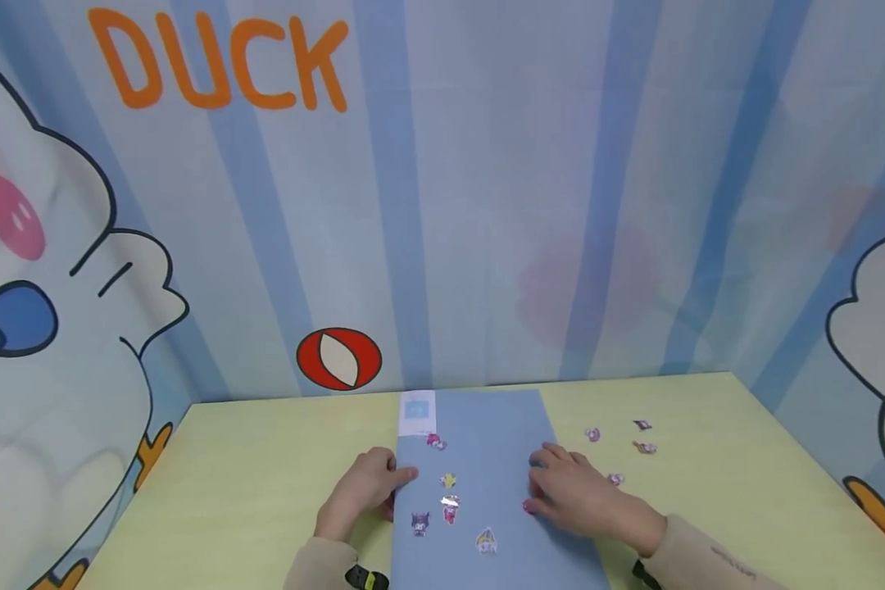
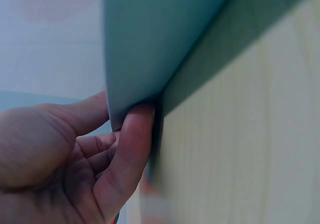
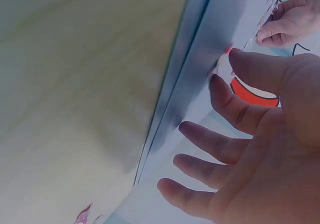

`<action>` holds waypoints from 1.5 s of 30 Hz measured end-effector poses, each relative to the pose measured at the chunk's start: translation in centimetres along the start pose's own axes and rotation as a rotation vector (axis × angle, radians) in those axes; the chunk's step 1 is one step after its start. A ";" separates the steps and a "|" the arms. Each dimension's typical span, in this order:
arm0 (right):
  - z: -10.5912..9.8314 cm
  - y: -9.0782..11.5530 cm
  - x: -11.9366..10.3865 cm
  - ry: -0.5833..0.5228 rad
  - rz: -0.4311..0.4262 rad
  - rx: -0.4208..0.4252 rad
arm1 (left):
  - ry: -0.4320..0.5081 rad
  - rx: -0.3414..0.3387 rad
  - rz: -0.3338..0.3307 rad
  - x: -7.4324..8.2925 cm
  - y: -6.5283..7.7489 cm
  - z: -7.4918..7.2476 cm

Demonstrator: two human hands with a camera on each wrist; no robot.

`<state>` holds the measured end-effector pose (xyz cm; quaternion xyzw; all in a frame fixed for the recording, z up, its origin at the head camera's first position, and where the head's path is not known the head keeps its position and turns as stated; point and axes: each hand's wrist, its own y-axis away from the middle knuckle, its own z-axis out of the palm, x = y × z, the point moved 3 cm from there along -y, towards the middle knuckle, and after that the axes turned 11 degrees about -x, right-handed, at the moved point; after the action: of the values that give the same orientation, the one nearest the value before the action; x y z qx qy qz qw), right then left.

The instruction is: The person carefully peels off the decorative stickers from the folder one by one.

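Note:
A blue folder (image 1: 487, 459) lies on the table with several small cartoon stickers on its cover, among them a dark purple one (image 1: 419, 524), a yellow one (image 1: 448, 480) and a pale one (image 1: 486, 541). At its left edge, my left hand (image 1: 369, 483) grips the folder, thumb on top and fingers beneath. The left wrist view shows that edge (image 2: 120, 84) between thumb and fingers. Over the folder's right side, my right hand (image 1: 571, 492) pinches a small pink sticker (image 3: 228, 48) between thumb and index finger, close to the cover. Its other fingers are spread and slightly bent.
On the pale yellow table (image 1: 715, 492), right of the folder, lie loose stickers: a pink one (image 1: 593, 434), a dark one (image 1: 642, 424) and others near the right wrist. A white label (image 1: 417, 413) marks the folder's top left corner. A striped cloth backdrop (image 1: 487, 205) stands behind.

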<state>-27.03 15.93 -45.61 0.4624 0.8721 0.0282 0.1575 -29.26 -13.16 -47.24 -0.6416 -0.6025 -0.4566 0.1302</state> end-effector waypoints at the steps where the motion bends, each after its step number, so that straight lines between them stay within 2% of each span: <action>1: 0.0 0.1 -0.1 -0.001 -0.007 -0.002 | 0.000 -0.003 -0.007 0.0 0.0 0.0; 10: -0.1 0.4 -0.1 0.000 -0.026 0.007 | 0.005 -0.016 -0.011 0.1 -0.4 0.3; 15: -0.7 0.9 0.1 0.029 -0.058 0.053 | 0.003 -0.024 -0.014 0.2 -0.6 0.6; 20: -2.5 1.5 0.8 0.045 -0.069 0.144 | -0.008 -0.022 -0.013 0.4 -0.8 0.6; 23: -3.8 1.6 1.5 0.037 -0.064 0.227 | -0.015 -0.015 -0.014 0.5 -0.7 0.5; 28: -5.5 1.8 3.4 -0.015 -0.029 0.349 | -0.013 -0.020 -0.012 0.7 -0.6 0.6; 36: -7.8 3.2 7.9 -0.230 0.074 0.329 | -0.020 -0.025 -0.008 0.8 -0.5 0.5; 45: -8.0 4.4 11.6 -0.270 0.151 0.296 | -0.002 -0.022 -0.014 0.1 0.0 0.2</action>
<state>-32.01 28.69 -40.06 0.5441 0.8005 -0.1506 0.2010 -29.24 -12.99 -47.28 -0.6390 -0.6021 -0.4636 0.1192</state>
